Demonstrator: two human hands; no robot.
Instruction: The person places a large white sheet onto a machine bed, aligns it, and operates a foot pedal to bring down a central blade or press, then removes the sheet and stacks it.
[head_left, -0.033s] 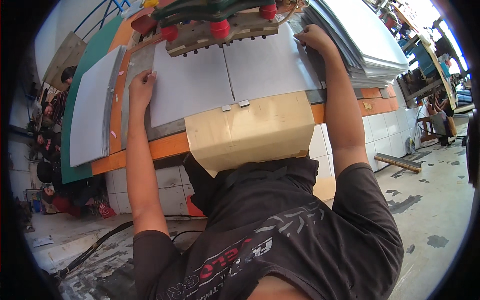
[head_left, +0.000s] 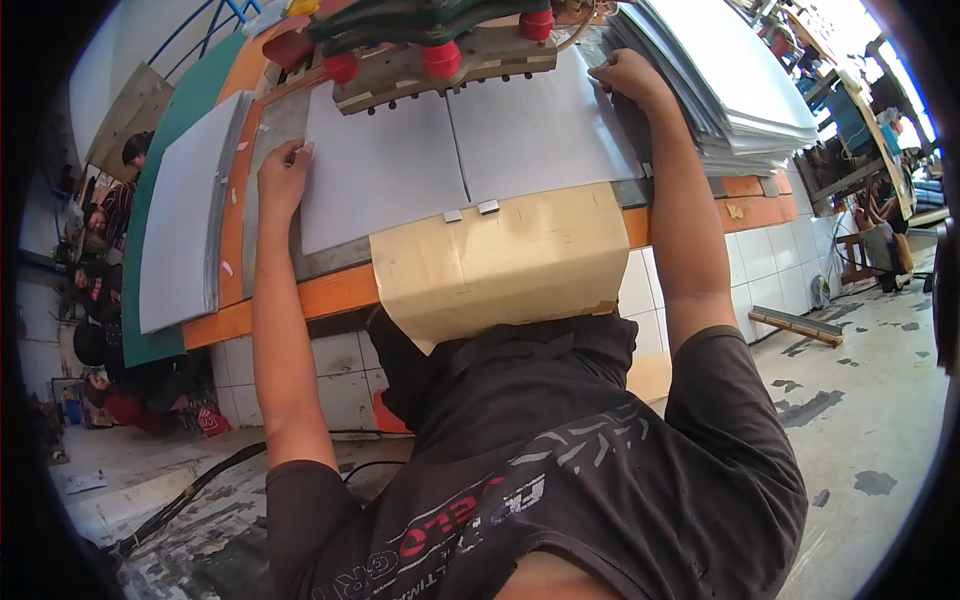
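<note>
Two white sheets lie side by side on a grey plate point(head_left: 270, 140), a narrow dark gap between them. My left hand point(head_left: 283, 180) is at the outer edge of the left white sheet point(head_left: 375, 165), thumb and fingers pinched together on it. At the far outer edge of the right white sheet point(head_left: 540, 135), my right hand point(head_left: 632, 78) is closed in a similar pinch. Both hands partly hide the edges they hold. Two small metal stops point(head_left: 488, 207) touch the sheets' near edge. A tan card flap point(head_left: 500, 260) hangs over the orange table edge towards me.
Over the sheets' far part hangs a green machine head point(head_left: 420, 22) with red feet point(head_left: 440, 58) and a wooden die board point(head_left: 480, 62). Stacks of white sheets stand left point(head_left: 190, 210) and right point(head_left: 740, 70). Several people are at the far left. A board point(head_left: 797, 326) lies on the floor.
</note>
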